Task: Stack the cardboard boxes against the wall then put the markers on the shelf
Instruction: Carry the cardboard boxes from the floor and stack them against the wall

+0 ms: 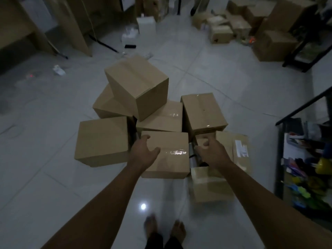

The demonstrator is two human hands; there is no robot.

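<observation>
1. A cluster of cardboard boxes sits on the tiled floor (224, 72), mid-room, away from any wall.
2. The near box (168, 155) lies at the cluster's near edge, taped top up.
3. The left hand (143, 151) rests on that box's left top edge, grip spread, fingers over the far-left corner, thumb on the top.
4. The right hand (211, 151) is just right of the box, over the gap beside it; its fingers curl inward, but whether the grip touches anything cannot be told.
5. A left box (102, 139) stands just beside the near box, a dark gap between them.
6. A tilted box (138, 87) leans on top of the far boxes.
7. A right box (203, 112) stands far right of the near box; a flattened carton (233, 150) lies beneath the right hand.
8. A shelf (305, 168) with colourful items stands at the right edge; markers cannot be made out there.
9. Open floor spreads left and near, around the bare feet (165, 229).
10. More boxes (273, 45) crowd the far right.
</observation>
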